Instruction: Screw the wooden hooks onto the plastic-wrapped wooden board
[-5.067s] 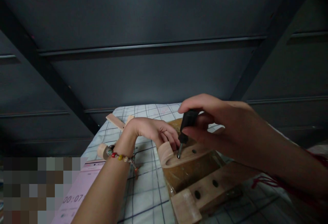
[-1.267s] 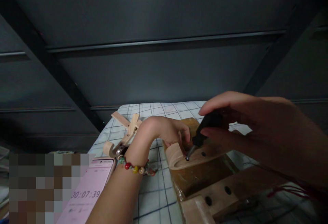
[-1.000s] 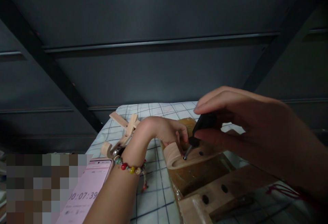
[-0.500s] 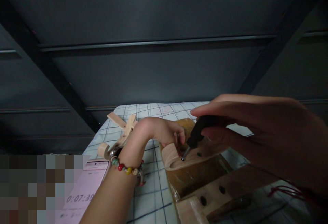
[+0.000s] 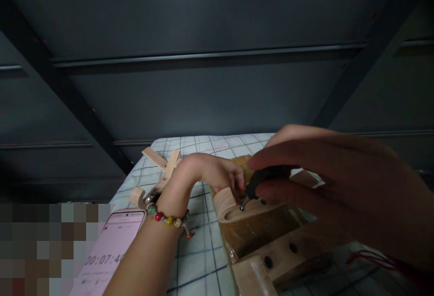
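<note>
My right hand (image 5: 305,174) is closed around the black handle of a screwdriver (image 5: 261,180). The screwdriver leans to the right, and its metal shank meets a screw (image 5: 242,208) in a pale wooden part (image 5: 227,203) with a raised curved end. My left hand (image 5: 224,174) reaches over from the left with its fingers curled against the far side of that part; its fingertips are partly hidden. Beneath lies a brown, plastic-wrapped board (image 5: 261,237). Nearer to me, a second wooden piece (image 5: 281,251) with dark round holes rests on the board.
Crossed wooden pieces (image 5: 162,165) lie left of my left forearm on a checked cloth (image 5: 200,241). A phone (image 5: 111,246) showing a running timer lies at the lower left. A dark panelled wall (image 5: 203,97) stands behind the table.
My right hand has turned and its fingers have shifted, tipping the screwdriver handle lower. The screwdriver's tip stays at the screw. My left hand has hardly moved.
</note>
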`<state>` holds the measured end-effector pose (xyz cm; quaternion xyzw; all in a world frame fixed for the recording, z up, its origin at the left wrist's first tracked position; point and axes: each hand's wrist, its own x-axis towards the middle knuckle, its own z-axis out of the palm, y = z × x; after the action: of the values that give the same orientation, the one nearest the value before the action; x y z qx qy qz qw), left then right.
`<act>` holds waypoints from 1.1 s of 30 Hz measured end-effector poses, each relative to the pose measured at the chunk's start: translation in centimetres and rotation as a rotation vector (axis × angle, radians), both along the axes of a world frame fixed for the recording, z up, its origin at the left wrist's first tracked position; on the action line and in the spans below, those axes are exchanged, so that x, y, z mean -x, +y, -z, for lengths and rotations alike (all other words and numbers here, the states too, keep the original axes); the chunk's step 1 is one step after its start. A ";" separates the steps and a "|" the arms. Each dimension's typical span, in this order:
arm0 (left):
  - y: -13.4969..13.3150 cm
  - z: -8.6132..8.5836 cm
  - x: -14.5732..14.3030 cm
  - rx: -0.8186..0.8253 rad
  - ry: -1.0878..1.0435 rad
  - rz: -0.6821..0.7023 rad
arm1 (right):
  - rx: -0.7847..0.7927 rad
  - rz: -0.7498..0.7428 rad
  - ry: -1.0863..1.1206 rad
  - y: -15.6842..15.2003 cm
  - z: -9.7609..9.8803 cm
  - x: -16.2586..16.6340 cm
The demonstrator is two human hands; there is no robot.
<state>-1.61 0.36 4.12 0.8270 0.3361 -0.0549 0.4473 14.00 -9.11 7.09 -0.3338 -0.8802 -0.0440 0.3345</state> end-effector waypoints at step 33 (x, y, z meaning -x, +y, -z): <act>0.8 1.1 0.0 0.046 0.218 0.115 | 0.012 0.069 0.003 1.3 0.2 -1.4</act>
<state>-1.59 1.18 3.00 0.8237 0.3332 -0.1776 0.4230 15.44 -7.77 6.93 -0.3659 -0.8681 -0.0496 0.3318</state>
